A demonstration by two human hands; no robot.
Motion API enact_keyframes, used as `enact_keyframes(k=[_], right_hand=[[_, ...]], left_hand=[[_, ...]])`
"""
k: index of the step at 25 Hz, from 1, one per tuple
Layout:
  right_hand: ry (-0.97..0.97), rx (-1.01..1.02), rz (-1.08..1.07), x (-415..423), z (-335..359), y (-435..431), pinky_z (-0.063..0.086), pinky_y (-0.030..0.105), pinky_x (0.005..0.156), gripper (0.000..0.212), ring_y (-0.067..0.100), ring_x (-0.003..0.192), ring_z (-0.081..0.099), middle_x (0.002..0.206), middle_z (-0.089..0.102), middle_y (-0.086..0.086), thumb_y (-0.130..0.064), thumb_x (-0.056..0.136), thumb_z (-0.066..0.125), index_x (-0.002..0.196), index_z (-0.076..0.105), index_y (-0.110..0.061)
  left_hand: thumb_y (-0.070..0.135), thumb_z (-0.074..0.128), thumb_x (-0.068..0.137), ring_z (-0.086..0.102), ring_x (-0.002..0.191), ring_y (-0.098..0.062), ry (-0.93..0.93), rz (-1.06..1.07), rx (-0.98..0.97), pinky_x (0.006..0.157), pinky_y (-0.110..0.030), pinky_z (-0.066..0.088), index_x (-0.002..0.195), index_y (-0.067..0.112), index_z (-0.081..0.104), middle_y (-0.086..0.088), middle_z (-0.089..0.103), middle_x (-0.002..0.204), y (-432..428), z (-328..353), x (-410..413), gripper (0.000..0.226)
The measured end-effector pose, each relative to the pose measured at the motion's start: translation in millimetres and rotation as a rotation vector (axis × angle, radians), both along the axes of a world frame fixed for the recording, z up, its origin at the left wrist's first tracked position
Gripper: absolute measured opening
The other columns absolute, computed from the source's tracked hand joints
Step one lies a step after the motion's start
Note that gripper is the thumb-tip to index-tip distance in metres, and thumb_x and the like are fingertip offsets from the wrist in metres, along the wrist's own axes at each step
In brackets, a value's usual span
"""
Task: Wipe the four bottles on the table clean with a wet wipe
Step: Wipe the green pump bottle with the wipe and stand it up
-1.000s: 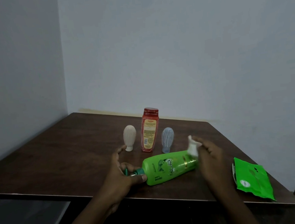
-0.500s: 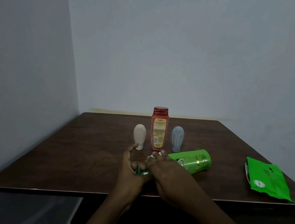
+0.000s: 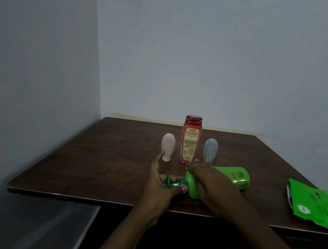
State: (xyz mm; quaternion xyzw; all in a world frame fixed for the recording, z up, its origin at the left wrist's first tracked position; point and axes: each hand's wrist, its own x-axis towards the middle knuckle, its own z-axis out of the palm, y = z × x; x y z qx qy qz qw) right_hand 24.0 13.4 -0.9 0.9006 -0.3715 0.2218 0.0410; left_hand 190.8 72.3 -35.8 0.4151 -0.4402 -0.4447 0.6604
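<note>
The green bottle (image 3: 238, 177) lies on its side on the table (image 3: 101, 158), between and under both hands, probably laid flat so its long side can be rubbed without tipping. The left hand (image 3: 158, 188) pinches the dark green pump (image 3: 170, 182), seemingly to stop the bottle rolling. The right hand (image 3: 208, 182) curls over the bottle's shoulder just beside the left; the wet wipe is presumably under its palm, but I cannot see it. Just beyond the fingertips stand the cream bottle (image 3: 168, 146), red bottle (image 3: 191, 141) and pale blue bottle (image 3: 210, 147), upright and within reach. The wipe pack (image 3: 315, 207) lies well to the right of the right hand.
</note>
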Motion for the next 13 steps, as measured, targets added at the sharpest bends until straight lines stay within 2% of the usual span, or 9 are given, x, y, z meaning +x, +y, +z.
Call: enact_keyframes(k=[2, 4, 7, 10, 11, 13], right_hand=[[0.031, -0.056, 0.096, 6, -9, 9, 0.018, 0.035, 0.121, 0.055, 0.02, 0.146, 0.026, 0.153, 0.04, 0.002, -0.022, 0.092, 0.03, 0.146, 0.04, -0.018], [-0.013, -0.122, 0.148, 3, -23, 18, 0.013, 0.03, 0.121, 0.058, 0.015, 0.146, 0.024, 0.153, 0.039, 0.003, -0.011, 0.088, 0.039, 0.147, 0.04, -0.013], [-0.102, -0.117, 0.142, -9, -43, 36, 0.02, 0.032, 0.119, 0.062, 0.012, 0.147, 0.023, 0.154, 0.036, 0.004, -0.007, 0.083, 0.041, 0.146, 0.041, -0.008], [-0.07, -0.164, 0.201, -24, -54, 51, 0.032, 0.04, 0.113, 0.062, 0.019, 0.143, 0.035, 0.151, 0.041, 0.007, -0.005, 0.08, 0.039, 0.141, 0.047, -0.004], [-0.09, -0.171, 0.233, -31, -55, 56, 0.034, 0.04, 0.112, 0.059, 0.019, 0.141, 0.039, 0.149, 0.045, 0.007, -0.003, 0.081, 0.04, 0.139, 0.05, -0.005], [-0.261, -0.118, 0.247, -43, -44, 62, 0.036, 0.031, 0.112, 0.047, 0.011, 0.133, 0.048, 0.141, 0.055, 0.004, -0.005, 0.089, 0.045, 0.135, 0.055, -0.007]], left_hand=[[-0.02, 0.078, 0.074, 0.078, 0.086, -0.019, 0.031, 0.006, 0.001, 0.077, -0.033, 0.061, 0.149, 0.047, 0.029, -0.004, 0.078, 0.081, 2, 3, -1, 0.112], [-0.019, 0.079, 0.074, 0.078, 0.088, -0.023, 0.051, 0.021, 0.015, 0.076, -0.034, 0.062, 0.15, 0.049, 0.026, -0.008, 0.079, 0.088, 2, 5, 0, 0.115], [-0.016, 0.08, 0.075, 0.079, 0.084, -0.023, 0.041, 0.034, 0.026, 0.073, -0.034, 0.062, 0.149, 0.054, 0.021, -0.012, 0.079, 0.085, 3, 7, 2, 0.118], [-0.021, 0.075, 0.078, 0.077, 0.075, -0.02, 0.12, 0.044, 0.002, 0.067, -0.033, 0.063, 0.149, 0.049, 0.024, -0.009, 0.076, 0.074, 4, 7, 1, 0.112], [-0.022, 0.074, 0.078, 0.077, 0.074, -0.02, 0.14, 0.039, -0.001, 0.065, -0.033, 0.063, 0.149, 0.047, 0.025, -0.009, 0.076, 0.074, 4, 6, 0, 0.11], [-0.022, 0.073, 0.079, 0.077, 0.073, -0.019, 0.15, 0.032, 0.004, 0.066, -0.034, 0.063, 0.15, 0.044, 0.026, -0.008, 0.075, 0.072, 4, 3, -2, 0.108]])
